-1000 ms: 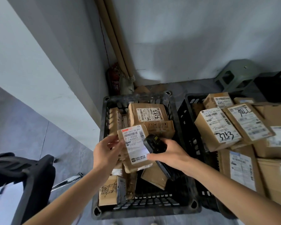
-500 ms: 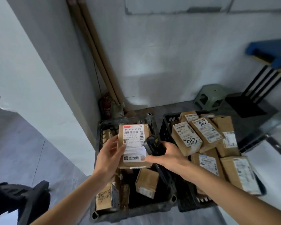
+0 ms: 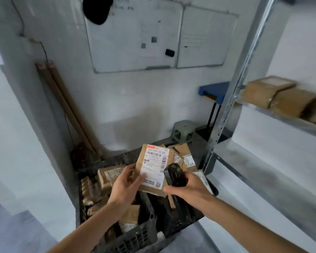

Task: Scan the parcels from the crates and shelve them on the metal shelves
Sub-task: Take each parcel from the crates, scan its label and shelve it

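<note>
Above the crate (image 3: 135, 236), the left hand (image 3: 125, 189) holds a parcel (image 3: 153, 167) and the right hand (image 3: 188, 187) grips the scanner (image 3: 173, 175) beside its label, with some boxes (image 3: 274, 95) shelved already and many left in the crate.

Held parcel (image 3: 152, 168): brown paper packet, white barcode label facing up, raised above the crates.
Scanner (image 3: 174, 177): black handheld unit, just beside the label's right edge.
Crates (image 3: 135, 236): black plastic, on the floor, holding more brown parcels (image 3: 109, 177).
Metal shelves (image 3: 281, 117): grey, at right, three brown parcels (image 3: 268, 91) on the upper shelf.
</note>
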The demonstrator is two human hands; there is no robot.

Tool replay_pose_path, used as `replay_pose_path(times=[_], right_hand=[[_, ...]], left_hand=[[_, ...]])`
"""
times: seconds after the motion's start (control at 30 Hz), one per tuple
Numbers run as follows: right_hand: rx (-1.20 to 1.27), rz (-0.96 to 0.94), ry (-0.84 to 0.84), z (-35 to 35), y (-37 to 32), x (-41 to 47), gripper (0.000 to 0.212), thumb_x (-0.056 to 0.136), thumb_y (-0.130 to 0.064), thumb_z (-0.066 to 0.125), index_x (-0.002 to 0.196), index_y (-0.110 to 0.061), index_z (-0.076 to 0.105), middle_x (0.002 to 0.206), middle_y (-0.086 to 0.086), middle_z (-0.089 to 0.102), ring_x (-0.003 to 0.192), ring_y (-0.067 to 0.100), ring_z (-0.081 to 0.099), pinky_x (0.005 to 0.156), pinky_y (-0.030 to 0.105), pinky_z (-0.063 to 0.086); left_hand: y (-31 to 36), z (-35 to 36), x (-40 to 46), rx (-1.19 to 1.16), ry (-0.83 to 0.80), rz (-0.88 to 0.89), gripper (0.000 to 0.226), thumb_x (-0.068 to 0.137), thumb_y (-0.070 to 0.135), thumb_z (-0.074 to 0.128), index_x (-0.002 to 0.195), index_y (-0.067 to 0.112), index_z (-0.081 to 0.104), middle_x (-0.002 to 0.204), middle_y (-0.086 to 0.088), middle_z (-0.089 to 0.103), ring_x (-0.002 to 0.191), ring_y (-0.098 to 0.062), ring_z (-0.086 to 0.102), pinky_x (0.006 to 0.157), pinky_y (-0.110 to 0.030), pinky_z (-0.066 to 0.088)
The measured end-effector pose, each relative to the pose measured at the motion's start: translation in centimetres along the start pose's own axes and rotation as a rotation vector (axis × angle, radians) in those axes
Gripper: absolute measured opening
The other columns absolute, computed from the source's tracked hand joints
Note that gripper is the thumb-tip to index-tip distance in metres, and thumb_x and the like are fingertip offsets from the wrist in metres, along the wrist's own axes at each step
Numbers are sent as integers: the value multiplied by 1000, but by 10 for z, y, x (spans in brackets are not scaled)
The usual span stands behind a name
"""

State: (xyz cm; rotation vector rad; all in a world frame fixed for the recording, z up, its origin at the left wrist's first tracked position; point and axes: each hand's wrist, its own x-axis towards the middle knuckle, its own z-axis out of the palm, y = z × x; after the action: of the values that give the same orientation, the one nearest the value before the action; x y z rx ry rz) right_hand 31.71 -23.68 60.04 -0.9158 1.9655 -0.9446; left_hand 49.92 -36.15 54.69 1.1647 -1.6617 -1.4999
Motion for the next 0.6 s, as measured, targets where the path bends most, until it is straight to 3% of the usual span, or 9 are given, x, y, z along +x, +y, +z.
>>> replay_pose_path(times=[0.07, 0.13, 0.27, 0.4, 0.5, 0.6], right_hand=[[12, 20, 65, -30, 0, -28, 37, 67, -42, 90, 97, -30, 72, 88, -13, 75, 87, 5, 71, 77, 24, 56], [4, 24, 115, -62, 3, -56, 47, 57, -49, 89, 97, -30, 74, 89, -11, 76, 87, 8, 72, 86, 32, 59], [-16, 21, 192, -128, 13, -115, 34, 66, -37, 92, 92, -26, 73, 83, -9, 75, 80, 7, 72, 69, 24, 56], [-65, 26, 267, -195, 28, -173, 42, 64, -42, 92, 98, -29, 71, 90, -9, 76, 84, 6, 71, 80, 28, 60], [-149, 43, 317, -248, 41, -220, 55, 61, -50, 91, 106, -32, 67, 95, -12, 74, 85, 6, 70, 75, 24, 58], [-282, 44, 364, -296, 52, -273, 42, 69, -43, 89, 100, -33, 62, 94, -11, 71, 81, 3, 67, 65, 18, 52]], left_hand=[[28, 25, -14, -4, -55, 18, 40, 90, 44, 68, 126, 42, 52, 111, 14, 70, 98, -5, 68, 86, -32, 58], [56, 54, -26, -56, -121, 0, 45, 90, 46, 68, 131, 48, 50, 105, 14, 73, 93, -6, 69, 80, -34, 58], [103, 115, -50, -110, -248, 7, 43, 91, 38, 70, 130, 45, 54, 100, 6, 76, 93, -14, 74, 87, -47, 60], [147, 176, -85, -20, -352, 150, 39, 92, 42, 66, 130, 43, 56, 92, 10, 77, 88, -15, 75, 88, -45, 59], [179, 225, -121, -19, -395, 202, 39, 95, 37, 65, 131, 44, 53, 91, 5, 76, 87, -15, 73, 86, -41, 60], [202, 269, -155, -31, -461, 238, 34, 96, 35, 63, 125, 49, 54, 94, 5, 77, 88, -13, 74, 83, -38, 61]])
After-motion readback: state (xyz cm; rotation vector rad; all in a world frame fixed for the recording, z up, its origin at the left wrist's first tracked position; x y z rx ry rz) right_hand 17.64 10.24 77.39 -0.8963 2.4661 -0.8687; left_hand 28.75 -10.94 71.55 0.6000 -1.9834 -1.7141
